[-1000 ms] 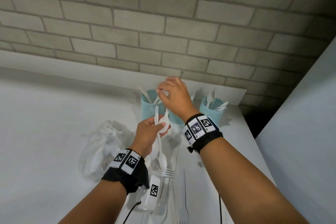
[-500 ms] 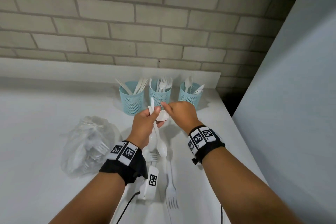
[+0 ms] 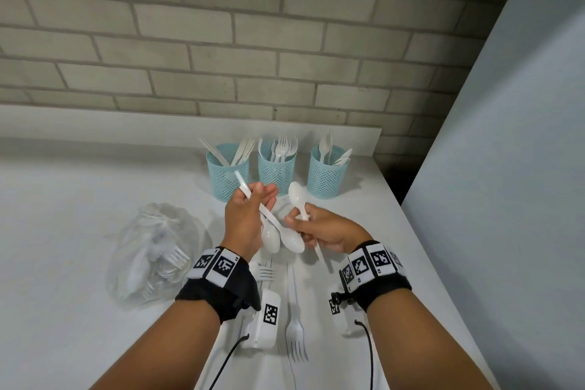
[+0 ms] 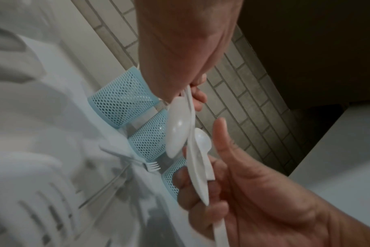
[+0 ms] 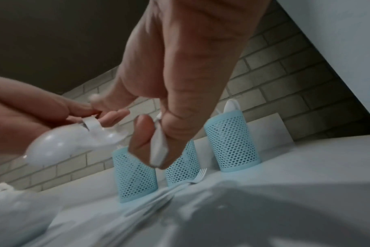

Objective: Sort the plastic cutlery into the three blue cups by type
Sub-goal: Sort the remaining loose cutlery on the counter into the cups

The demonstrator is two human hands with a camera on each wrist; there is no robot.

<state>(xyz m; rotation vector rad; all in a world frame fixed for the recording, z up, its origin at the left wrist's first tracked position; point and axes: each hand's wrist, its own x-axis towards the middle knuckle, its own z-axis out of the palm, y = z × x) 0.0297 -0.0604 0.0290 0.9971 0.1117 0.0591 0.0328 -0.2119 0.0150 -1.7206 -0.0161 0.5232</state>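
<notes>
3 round blue mesh cups (image 3: 277,168) w/ smooth white plastic cutlery are lined up at the counter (image 3: 63,215) rear, while 2 glossy spoons (image 3: 285,236), bowls down, are gripped in the left hand (image 3: 245,215) and 1 spoon (image 3: 297,196), bowl up, is pinched by the right hand (image 3: 326,228).

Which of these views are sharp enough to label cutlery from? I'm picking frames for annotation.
Head view: sharp and evenly lit, the cups and the spoon in the right hand crisp, brick lines bowed by the wide lens. Left wrist view: the spoons clear, the table smeared. Right wrist view: the cups readable, the foreground blurred, the upper left dark.
</notes>
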